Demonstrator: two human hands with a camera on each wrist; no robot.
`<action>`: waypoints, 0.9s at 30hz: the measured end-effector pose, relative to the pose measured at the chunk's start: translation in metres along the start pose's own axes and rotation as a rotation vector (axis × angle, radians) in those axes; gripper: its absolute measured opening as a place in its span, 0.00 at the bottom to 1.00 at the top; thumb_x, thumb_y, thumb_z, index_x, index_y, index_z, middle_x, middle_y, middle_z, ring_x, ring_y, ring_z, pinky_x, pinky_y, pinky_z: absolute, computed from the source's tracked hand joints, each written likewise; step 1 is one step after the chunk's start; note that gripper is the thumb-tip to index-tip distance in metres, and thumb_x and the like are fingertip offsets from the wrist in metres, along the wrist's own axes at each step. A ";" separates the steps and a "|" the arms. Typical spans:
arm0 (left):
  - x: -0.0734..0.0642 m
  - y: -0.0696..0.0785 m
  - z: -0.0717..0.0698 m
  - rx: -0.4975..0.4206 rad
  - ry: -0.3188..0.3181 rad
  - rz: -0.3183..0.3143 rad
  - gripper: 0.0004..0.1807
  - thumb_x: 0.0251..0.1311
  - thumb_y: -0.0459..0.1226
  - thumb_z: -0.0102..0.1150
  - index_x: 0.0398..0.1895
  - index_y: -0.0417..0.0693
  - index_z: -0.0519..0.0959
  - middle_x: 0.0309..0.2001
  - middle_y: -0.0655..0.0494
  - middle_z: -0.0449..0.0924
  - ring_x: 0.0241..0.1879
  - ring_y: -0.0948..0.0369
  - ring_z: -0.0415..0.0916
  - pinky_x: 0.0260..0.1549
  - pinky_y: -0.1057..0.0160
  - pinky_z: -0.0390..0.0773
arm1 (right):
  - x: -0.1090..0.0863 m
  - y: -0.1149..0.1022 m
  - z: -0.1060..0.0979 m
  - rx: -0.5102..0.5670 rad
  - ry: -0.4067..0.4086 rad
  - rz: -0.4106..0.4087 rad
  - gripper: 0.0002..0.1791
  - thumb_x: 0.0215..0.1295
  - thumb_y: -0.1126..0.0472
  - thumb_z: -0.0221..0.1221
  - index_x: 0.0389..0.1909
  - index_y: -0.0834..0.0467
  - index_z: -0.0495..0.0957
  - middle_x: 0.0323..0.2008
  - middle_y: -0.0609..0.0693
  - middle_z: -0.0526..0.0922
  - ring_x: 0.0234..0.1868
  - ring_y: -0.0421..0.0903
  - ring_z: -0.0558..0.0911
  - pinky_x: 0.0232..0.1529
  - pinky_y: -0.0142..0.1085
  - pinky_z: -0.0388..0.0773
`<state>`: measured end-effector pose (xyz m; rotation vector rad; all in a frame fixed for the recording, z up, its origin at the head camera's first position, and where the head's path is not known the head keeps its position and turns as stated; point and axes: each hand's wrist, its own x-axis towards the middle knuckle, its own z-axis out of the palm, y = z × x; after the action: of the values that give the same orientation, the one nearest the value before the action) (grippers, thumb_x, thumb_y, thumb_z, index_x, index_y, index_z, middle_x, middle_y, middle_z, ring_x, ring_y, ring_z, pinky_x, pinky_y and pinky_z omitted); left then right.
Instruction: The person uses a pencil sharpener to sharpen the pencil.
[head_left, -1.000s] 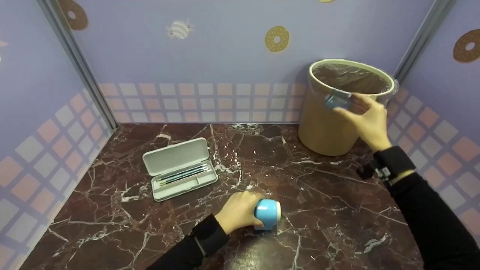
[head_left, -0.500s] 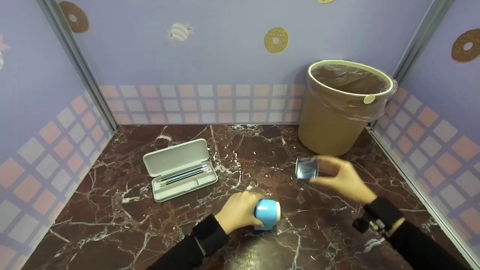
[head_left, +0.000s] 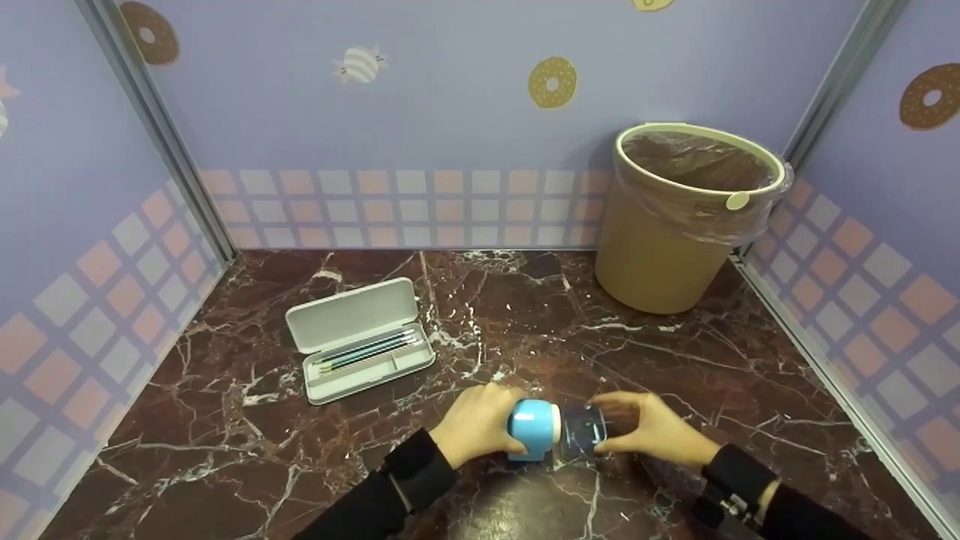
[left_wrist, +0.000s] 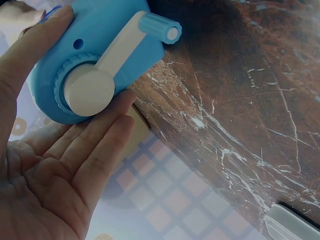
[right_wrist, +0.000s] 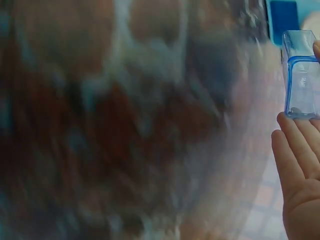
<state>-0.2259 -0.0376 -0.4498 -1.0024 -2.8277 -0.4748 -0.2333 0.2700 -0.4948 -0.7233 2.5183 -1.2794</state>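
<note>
My left hand (head_left: 480, 421) grips a blue crank pencil sharpener (head_left: 533, 431) low over the table. In the left wrist view its white crank arm (left_wrist: 90, 90) with a blue knob faces the palm. My right hand (head_left: 654, 431) pinches a clear shavings drawer (head_left: 585, 430) between thumb and fingers, right beside the sharpener's right end. Close up in the right wrist view, the transparent drawer (right_wrist: 302, 90) has a blue rim, and a dark blue rectangular opening (right_wrist: 283, 22) shows on the sharpener behind it.
A grey pencil case (head_left: 352, 313) lies with its lid up at the left, several pencils (head_left: 367, 351) inside. At the back right stands a tan trash bin (head_left: 651, 262) lined with a plastic bag. Patterned walls (head_left: 450, 112) enclose the dark marble table (head_left: 247, 450).
My right hand has come from in front of the bin, down and leftward, bringing the shavings drawer beside the sharpener. My left hand has kept its place on the sharpener.
</note>
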 end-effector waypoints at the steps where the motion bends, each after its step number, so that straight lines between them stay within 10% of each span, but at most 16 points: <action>1: 0.000 0.000 0.000 -0.001 -0.001 -0.001 0.32 0.34 0.48 0.85 0.47 0.48 0.85 0.38 0.54 0.90 0.34 0.59 0.86 0.35 0.63 0.85 | 0.000 0.000 0.003 0.006 -0.020 0.004 0.38 0.56 0.52 0.74 0.66 0.64 0.74 0.64 0.64 0.80 0.62 0.63 0.82 0.62 0.50 0.79; 27: 0.000 -0.001 -0.001 -0.021 -0.009 -0.011 0.33 0.34 0.48 0.85 0.47 0.48 0.85 0.39 0.54 0.90 0.35 0.58 0.87 0.36 0.63 0.85 | 0.015 0.000 0.029 0.077 -0.047 -0.030 0.37 0.58 0.53 0.74 0.65 0.63 0.73 0.64 0.64 0.79 0.64 0.61 0.81 0.65 0.42 0.80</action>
<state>-0.2263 -0.0389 -0.4496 -0.9951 -2.8434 -0.5041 -0.2346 0.2419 -0.5120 -0.7678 2.4158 -1.3442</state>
